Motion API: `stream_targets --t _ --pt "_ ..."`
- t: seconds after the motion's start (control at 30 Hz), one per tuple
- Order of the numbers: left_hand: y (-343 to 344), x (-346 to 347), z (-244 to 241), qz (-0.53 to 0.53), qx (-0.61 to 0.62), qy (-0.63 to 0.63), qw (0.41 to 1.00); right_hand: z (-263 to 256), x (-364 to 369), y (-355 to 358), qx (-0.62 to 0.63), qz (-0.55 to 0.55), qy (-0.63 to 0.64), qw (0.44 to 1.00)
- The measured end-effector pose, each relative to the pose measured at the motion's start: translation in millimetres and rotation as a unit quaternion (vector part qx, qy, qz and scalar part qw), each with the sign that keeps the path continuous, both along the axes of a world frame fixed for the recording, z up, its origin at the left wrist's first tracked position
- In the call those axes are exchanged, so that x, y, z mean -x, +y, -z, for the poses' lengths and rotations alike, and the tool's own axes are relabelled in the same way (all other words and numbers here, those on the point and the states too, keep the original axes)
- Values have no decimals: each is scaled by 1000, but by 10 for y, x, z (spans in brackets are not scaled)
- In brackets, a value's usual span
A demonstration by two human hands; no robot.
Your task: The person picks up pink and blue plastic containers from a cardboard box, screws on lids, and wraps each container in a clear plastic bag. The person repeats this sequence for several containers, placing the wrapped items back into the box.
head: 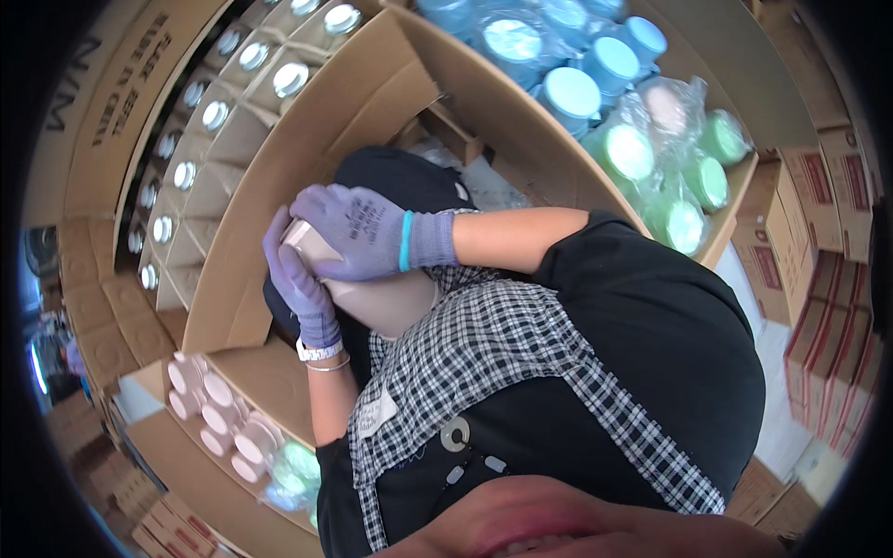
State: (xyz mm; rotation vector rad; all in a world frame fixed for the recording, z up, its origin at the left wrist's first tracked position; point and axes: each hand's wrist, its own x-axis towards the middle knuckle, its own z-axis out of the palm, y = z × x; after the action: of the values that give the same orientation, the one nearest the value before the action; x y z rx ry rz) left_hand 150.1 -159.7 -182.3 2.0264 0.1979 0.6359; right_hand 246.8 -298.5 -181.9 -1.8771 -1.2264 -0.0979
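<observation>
Both hands wear purple-grey knitted gloves and hold one smooth pinkish-beige flask or jug body (384,307) at the lap, tilted, its lower part against the checked apron. Across the top of it lies my right hand (356,230), with a turquoise band at the glove's cuff. My left hand (300,286) grips its far left side, the fingers reaching up near the right hand's fingertips. The gloves hide much of the upper end of the body. Behind the hands, a large open cardboard box (279,167) stands around dark-clothed knees.
At upper left, a divided carton (202,188) holds several silvery-topped bottles. Blue lidded jugs (572,91) and green lidded ones (628,150) in clear plastic fill a carton at upper right. Pink lidded containers (220,415) stand at lower left. Stacked cartons (830,349) line the right.
</observation>
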Motion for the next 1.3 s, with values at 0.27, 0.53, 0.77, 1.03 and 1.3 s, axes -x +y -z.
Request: stream_targets --t 0.27,0.53,0.77,1.03,1.3 --pt "182 149 408 -88 132 6 987 -269 -479 -1738 -93 113 120 982" --pt "454 60 635 -66 132 -5 989 -345 -918 -2412 -93 351 103 926" --pt "313 171 435 -72 178 -2 981 1492 -1351 -1119 311 150 189 919" --pt "192 165 233 -80 109 55 989 3546 -1631 -854 356 322 321 816" --pt "125 122 169 -82 96 79 989 3094 -1379 -1174 319 262 315 855"
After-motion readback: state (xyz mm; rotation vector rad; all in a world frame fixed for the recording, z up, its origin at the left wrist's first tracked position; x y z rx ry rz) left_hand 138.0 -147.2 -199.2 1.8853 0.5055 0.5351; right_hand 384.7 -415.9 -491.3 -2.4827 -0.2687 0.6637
